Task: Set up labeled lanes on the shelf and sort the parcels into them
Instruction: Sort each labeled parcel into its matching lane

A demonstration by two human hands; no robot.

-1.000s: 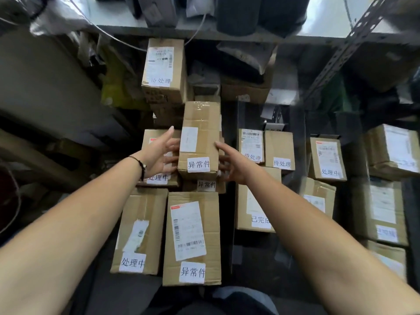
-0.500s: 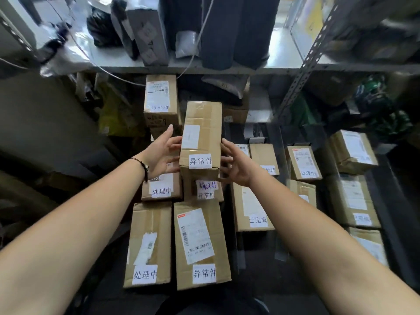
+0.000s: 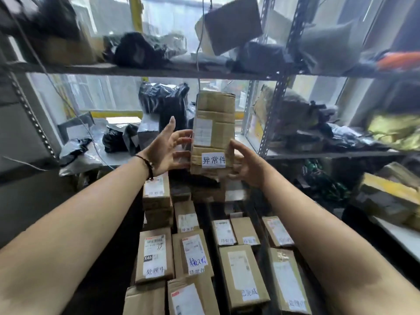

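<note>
I hold a tall brown parcel [image 3: 213,130] upright at chest height, in front of the middle shelf; its white tag reads 异常件. My left hand [image 3: 168,151] touches its left side with the fingertips, thumb pointing up and free. My right hand [image 3: 243,164] holds the lower right edge, thumb along the side and fingers tucked under the bottom. Below, labelled parcels lie in rows on the lower shelf: one tagged 处理中 [image 3: 154,255], one tagged 异常件 [image 3: 194,253], one tagged 已完成 [image 3: 243,273].
A perforated metal upright [image 3: 272,114] stands just right of the lifted parcel. Black plastic bags [image 3: 163,101] sit on the middle shelf behind it, and more bags [image 3: 141,48] fill the top shelf. Yellow-taped packages [image 3: 391,189] lie at the right.
Both hands have lifted the 异常件 parcel off the stack and raised it toward the middle shelf. My view has tilted up from the lower rows to the upper shelves.
</note>
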